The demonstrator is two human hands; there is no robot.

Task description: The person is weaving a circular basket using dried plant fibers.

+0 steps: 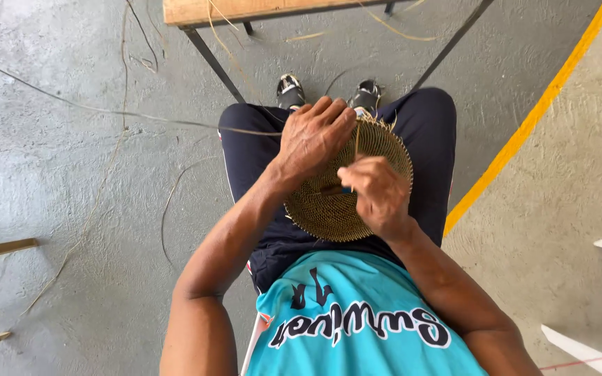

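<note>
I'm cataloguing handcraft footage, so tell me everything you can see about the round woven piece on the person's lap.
The woven disc is round and flat or slightly domed, made of tan, straw-like fibre coiled in tight concentric rows. Loose fibre ends bristle along its far rim, so that edge looks unfinished. It rests tilted on the person's lap over dark trousers. The left hand lies over its upper left part, gripping the rim, while the right hand presses on its right side, fingers pinched around a thin strand and a small blue-tipped tool. Its centre is mostly hidden.

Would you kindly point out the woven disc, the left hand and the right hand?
woven disc (318, 212): head view, its bare lower-left weave.
left hand (313, 138): head view, back of the hand.
right hand (377, 191): head view, its knuckles.
</note>
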